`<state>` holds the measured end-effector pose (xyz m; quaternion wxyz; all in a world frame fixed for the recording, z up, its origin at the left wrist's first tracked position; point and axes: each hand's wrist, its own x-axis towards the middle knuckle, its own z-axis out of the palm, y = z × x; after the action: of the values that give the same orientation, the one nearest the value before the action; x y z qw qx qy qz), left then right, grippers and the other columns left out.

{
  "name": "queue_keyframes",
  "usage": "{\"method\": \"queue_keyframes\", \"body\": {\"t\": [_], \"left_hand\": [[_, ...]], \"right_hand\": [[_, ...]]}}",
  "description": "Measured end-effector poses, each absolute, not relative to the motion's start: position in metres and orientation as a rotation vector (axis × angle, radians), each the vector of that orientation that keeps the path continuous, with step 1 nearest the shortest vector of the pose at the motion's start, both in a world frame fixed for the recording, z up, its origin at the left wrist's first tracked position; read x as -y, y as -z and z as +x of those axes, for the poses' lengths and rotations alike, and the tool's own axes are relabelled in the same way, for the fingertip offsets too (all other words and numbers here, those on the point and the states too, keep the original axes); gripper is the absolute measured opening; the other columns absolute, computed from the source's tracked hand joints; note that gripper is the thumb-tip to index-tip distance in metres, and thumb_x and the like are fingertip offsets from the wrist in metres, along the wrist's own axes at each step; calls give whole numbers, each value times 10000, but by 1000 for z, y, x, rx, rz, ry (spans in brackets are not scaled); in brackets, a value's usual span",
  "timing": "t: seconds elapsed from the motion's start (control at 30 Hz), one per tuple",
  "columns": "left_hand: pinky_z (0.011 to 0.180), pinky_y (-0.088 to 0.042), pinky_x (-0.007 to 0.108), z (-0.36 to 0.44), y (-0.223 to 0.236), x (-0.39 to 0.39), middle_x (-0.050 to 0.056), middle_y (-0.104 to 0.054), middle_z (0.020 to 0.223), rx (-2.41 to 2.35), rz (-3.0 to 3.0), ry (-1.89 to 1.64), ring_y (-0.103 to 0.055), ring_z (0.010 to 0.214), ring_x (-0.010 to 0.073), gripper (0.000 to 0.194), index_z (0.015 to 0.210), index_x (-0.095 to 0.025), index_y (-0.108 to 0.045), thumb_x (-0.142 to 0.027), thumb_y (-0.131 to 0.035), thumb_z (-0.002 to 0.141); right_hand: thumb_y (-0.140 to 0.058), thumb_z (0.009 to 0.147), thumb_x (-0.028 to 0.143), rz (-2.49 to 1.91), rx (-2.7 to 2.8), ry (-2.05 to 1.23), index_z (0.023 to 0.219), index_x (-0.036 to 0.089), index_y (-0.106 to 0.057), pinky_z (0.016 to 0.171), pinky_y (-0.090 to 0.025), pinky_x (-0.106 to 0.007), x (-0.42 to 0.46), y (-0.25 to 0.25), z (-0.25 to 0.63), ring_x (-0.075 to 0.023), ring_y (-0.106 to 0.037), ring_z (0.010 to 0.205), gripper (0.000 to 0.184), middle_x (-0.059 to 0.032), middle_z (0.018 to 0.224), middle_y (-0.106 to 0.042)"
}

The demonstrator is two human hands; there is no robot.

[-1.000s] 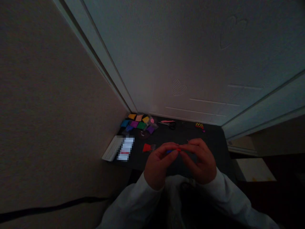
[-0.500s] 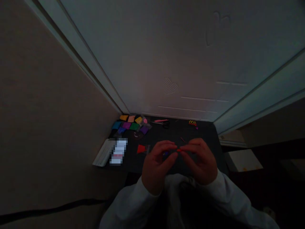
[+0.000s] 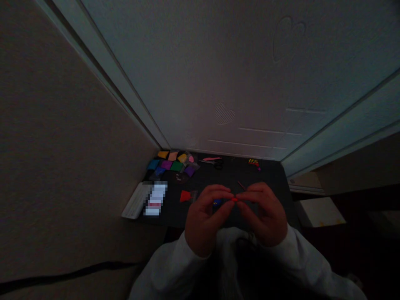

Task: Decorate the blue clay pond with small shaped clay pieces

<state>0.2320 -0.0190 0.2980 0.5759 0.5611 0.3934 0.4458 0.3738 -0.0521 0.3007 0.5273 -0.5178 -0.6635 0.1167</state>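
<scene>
My left hand (image 3: 204, 216) and my right hand (image 3: 264, 212) meet fingertip to fingertip over a small black table (image 3: 275, 183). Both are pinched on a tiny red piece (image 3: 234, 200) between them. A small blue bit (image 3: 217, 202) shows inside the left hand's fingers. A thin stick (image 3: 241, 185) pokes up behind the right fingers. A red packet (image 3: 186, 196) lies on the table just left of my left hand. The scene is very dark.
Several coloured packets (image 3: 171, 162) lie at the table's back left corner. A white box (image 3: 142, 201) sits at the left edge. Scissors with a pink handle (image 3: 214, 160) and a small yellow-red cluster (image 3: 253, 162) lie at the back, against a pale door (image 3: 250, 83).
The view has shifted a little; both hands stay pinched together on the red piece, with only slight finger movement.
</scene>
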Motion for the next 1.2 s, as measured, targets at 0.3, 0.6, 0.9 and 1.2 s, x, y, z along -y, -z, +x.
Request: {"method": "queue_keyframes", "body": {"t": [0.3,0.6,0.9,1.2], "left_hand": [[809,-406,286,236,-300,16,22,-573,896,-899,1315,-1043,-527,888,164,117,752,-237,-657,-157,-612,681],[832,-400,294,238,-299,15,20,-560,922,-856,1339,-1032,-515,921,165,170,816,-246,-639,-140,-607,687],[831,-405,301,241,-296,13,29,-584,885,-854,1332,-1023,-525,914,169,137,788,-222,-638,-136,-606,686],[812,-409,276,239,-295,14,18,-583,857,-844,1400,-1050,-532,888,147,131,788,-221,-630,-139,-609,688]], "right_hand": [[-579,693,124,-1226,1586,-310,864,213,-597,583,-448,-288,50,-300,380,-144,-531,681,193,-24,740,-549],[-577,693,94,-1224,1576,-304,845,202,-596,577,-438,-281,49,-304,381,-136,-521,672,187,-21,728,-551],[-574,694,90,-1228,1569,-318,852,196,-593,583,-438,-282,50,-302,384,-139,-521,685,192,-26,736,-547],[-592,676,71,-1201,1568,-349,873,199,-583,605,-430,-284,50,-302,383,-138,-515,706,235,-26,765,-554]]}}
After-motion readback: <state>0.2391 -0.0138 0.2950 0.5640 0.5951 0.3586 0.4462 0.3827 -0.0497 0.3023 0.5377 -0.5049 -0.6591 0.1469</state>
